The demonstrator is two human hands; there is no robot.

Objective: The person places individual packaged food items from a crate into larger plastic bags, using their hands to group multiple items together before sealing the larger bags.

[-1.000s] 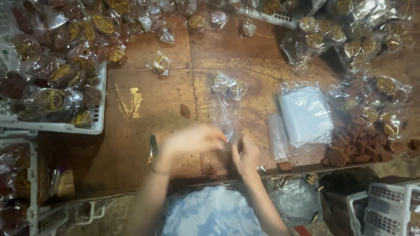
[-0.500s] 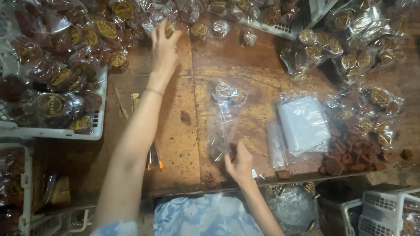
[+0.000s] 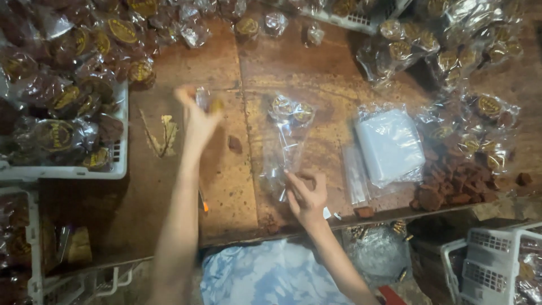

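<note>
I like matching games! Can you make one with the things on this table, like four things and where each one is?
Things:
1. left hand
2. right hand
3. stack of clear bags
4. white basket

Places or states:
A. at the table's left edge, full of wrapped sweets
B. holding a small wrapped sweet above the table
C. lying to the right of the long clear bag
D. pinching the near end of the long clear bag

Pairs: 1-B, 2-D, 3-C, 4-A
</note>
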